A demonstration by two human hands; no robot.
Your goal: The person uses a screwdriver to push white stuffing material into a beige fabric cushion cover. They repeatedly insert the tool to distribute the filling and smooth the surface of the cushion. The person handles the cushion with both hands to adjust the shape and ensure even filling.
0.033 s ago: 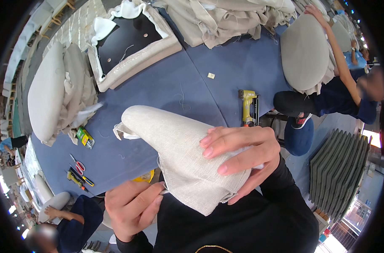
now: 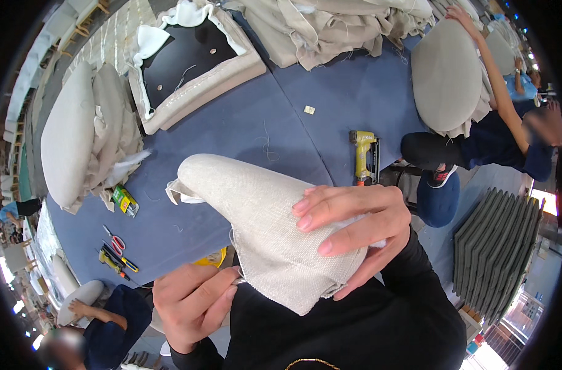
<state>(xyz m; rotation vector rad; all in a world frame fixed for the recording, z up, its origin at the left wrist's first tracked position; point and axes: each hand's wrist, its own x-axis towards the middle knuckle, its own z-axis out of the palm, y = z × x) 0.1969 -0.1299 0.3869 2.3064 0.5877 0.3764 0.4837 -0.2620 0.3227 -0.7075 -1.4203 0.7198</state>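
Note:
A beige fabric-covered pad (image 2: 262,209), rounded at its far end, is held up at a slant over the table's near edge. My right hand (image 2: 361,228) grips its right side, fingers across the top and thumb underneath, with a bit of white padding showing by the palm. Loose fabric hangs down in a pointed flap at the near end. At that flap's left edge my left hand (image 2: 198,302) is closed in a pinch. Something small and silvery shows at its fingertips, too little to name. The pad's underside is hidden.
On the blue table (image 2: 225,135) lie a yellow staple gun (image 2: 363,157), red-handled scissors (image 2: 115,242), a small green-yellow box (image 2: 125,201) and an upholstered panel (image 2: 198,68). Fabric (image 2: 330,31) is heaped at the back. Covered pads (image 2: 68,139) stand left; a co-worker (image 2: 497,117) works at right.

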